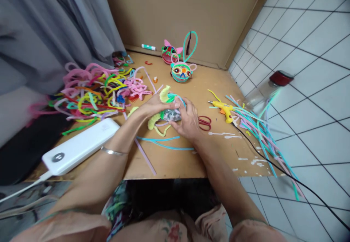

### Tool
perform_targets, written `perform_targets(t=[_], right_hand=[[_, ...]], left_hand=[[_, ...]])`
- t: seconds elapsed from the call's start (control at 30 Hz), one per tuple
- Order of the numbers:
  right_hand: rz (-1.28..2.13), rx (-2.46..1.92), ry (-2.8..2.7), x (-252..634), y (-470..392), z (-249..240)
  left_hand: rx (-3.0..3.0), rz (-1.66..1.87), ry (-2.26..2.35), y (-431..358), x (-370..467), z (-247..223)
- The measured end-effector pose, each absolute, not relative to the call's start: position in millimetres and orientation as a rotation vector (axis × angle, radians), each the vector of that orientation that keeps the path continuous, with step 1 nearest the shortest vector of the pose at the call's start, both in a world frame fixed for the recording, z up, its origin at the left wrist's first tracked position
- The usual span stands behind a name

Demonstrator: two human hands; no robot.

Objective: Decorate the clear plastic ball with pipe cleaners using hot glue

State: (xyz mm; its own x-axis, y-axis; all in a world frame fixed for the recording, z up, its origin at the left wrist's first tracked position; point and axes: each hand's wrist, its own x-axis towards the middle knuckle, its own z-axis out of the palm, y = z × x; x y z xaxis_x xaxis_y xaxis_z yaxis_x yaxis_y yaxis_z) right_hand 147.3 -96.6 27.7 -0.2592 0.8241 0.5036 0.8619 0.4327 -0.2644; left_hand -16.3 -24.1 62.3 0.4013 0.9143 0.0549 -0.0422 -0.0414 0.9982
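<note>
Between my two hands is a small rounded craft piece (172, 115) with a grey patterned body, green and turquoise trim and fuzzy pale-yellow pipe cleaner parts. My left hand (158, 103) reaches over its left side, thumb stretched across the top. Curled round its right side, my right hand (188, 120) has thumb and fingers against it. A pair of scissors with red handles (205, 123) lies just right of my right hand, its blades hidden. Blue pipe cleaners (166, 143) and a lilac one (146, 157) lie on the table in front of the piece.
A tangled heap of colourful pipe cleaners (93, 89) covers the left. Near it lies a white power bank (82, 147). Two decorated heads, one pink-eared (169, 54), one with round ears (181, 72), stand behind. A yellow glue gun (224, 110), its cord trailing right, lies by straight pipe cleaners (257, 136).
</note>
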Motion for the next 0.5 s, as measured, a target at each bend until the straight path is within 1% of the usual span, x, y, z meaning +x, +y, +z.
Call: perform_targets(t=[0.3, 0.5], right_hand=[[-0.052, -1.372, -2.076, 148.7, -96.1, 25.8], [-0.056, -1.334, -2.112, 154.2, -97.9, 31.1]], left_hand=[[1.421, 0.904, 0.868, -24.3, -19.4, 60.8], [1.196, 0.988, 0.887, -23.1, -16.8, 57.7]])
